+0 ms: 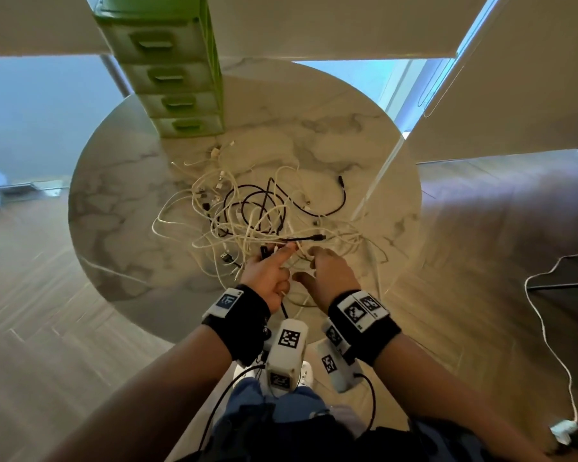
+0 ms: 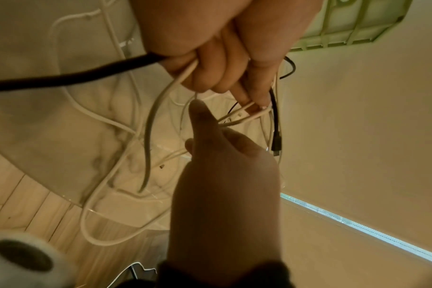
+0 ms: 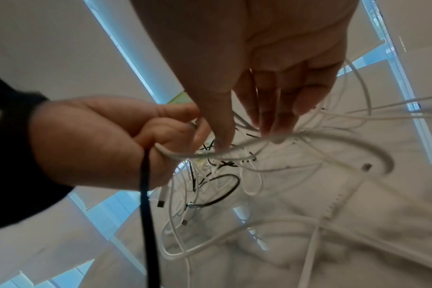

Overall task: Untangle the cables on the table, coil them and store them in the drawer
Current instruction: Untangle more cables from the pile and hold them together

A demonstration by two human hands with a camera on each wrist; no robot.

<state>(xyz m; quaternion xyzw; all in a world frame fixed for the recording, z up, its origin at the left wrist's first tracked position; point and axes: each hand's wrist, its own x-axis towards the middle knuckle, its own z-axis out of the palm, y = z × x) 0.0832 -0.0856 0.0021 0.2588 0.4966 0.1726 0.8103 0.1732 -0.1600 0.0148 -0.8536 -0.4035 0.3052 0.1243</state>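
Our left hand (image 1: 270, 278) is curled round a black cable (image 3: 146, 204) and a white cable (image 2: 150, 124), both trapped in the fist. Our right hand (image 1: 331, 278) reaches in with fingers (image 3: 276, 109) nearly straight, tips touching white strands — nothing clasped. Both hands work at the near edge of the cable tangle (image 1: 247, 211), which sprawls across the round marble table (image 1: 121, 208). Beyond it, at the far side, stands the green drawer unit (image 1: 174, 78) — every drawer closed.
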